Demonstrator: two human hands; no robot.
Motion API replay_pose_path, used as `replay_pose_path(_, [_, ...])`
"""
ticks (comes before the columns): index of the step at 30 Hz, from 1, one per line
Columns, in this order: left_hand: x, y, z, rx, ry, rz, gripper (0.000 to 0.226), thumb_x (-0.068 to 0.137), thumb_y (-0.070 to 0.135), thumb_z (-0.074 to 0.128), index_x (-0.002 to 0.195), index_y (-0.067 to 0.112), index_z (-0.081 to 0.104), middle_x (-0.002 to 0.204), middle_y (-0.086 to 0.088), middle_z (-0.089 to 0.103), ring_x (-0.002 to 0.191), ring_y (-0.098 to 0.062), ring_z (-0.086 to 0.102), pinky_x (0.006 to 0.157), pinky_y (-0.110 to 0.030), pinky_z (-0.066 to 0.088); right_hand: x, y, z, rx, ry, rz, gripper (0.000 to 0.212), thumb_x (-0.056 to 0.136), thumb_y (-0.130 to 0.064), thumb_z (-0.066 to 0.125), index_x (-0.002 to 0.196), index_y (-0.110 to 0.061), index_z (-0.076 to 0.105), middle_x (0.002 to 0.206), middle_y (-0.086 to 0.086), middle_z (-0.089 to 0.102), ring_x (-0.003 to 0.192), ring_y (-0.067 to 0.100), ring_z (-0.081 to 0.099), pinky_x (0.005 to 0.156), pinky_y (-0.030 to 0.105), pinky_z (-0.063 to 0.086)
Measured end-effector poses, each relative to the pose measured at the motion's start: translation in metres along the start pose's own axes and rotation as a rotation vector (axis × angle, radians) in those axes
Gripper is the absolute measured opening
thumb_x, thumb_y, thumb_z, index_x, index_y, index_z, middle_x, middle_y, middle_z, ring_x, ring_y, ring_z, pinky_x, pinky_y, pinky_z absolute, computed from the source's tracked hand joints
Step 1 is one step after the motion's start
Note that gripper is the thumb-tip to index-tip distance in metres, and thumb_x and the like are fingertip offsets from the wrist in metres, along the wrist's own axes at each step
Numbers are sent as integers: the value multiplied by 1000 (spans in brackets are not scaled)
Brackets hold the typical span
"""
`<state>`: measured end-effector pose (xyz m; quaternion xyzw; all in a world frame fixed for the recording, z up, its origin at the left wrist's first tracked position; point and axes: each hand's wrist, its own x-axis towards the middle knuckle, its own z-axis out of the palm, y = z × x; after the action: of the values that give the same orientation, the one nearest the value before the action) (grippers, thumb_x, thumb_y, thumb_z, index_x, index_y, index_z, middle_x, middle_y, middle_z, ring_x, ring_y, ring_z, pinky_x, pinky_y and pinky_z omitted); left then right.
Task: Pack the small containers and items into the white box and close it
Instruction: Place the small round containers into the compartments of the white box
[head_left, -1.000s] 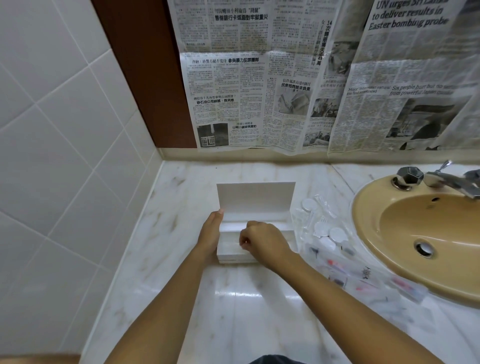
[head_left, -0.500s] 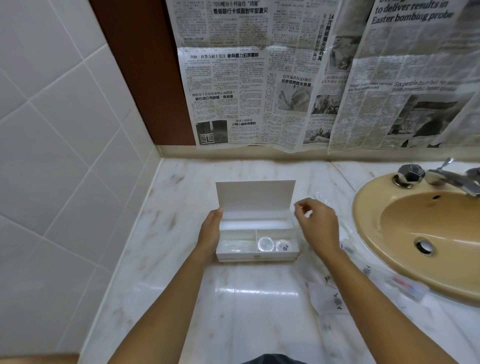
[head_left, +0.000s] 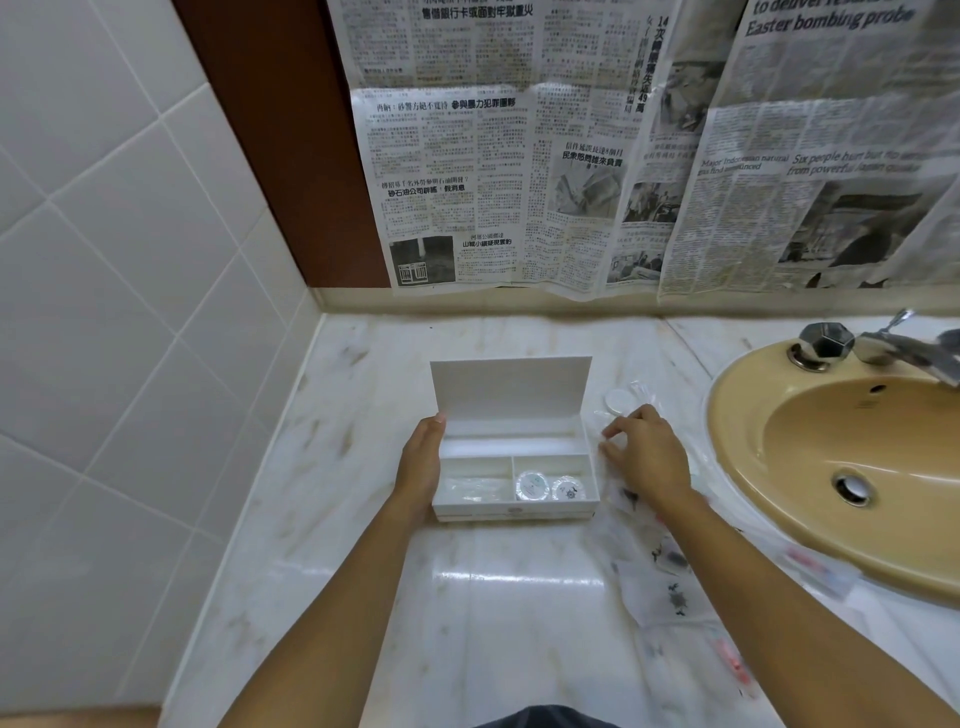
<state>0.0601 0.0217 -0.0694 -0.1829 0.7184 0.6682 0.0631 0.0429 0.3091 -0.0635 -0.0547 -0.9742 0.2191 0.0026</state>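
White box (head_left: 509, 389) open, 2 round containers (head_left: 532, 486) inside; L hand (head_left: 421, 462) flat against it; R hand (head_left: 647, 457) grip unclear.

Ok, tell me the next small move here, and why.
Probably the right hand should pick up the round white container just beyond its fingertips and set it in the white box. The box is open, steadied by the left hand, holds two round containers and seems to have room left.

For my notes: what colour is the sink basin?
Yellowish tan sink basin; head view.
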Motion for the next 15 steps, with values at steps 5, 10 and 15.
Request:
replay_pose_path(5, [-1,0,0,2,5,0,30,103,45,41,116,29,62,119,9,66,116,-12,58,109,-38,41,-3,1,-4,93,69,22,17,91,-26,63,95,-14,75,107,4,58,91,25,61,73,35,50])
replay_pose_path(10, [-1,1,0,2,10,11,31,104,44,40,120,28,61,120,10,64,120,-12,56,110,-36,39,-9,3,-21,278,123,97,28,98,-30,55,107,-11,74,114,5,60,95,23,61,77,29,42])
replay_pose_path(15, [1,-1,0,2,8,6,34,102,48,42,121,29,63,122,9,66,119,-12,58,111,-41,40,-26,-4,-58,696,190,59,12,90,-18,68,98,-22,76,101,-6,74,77,16,62,69,18,48])
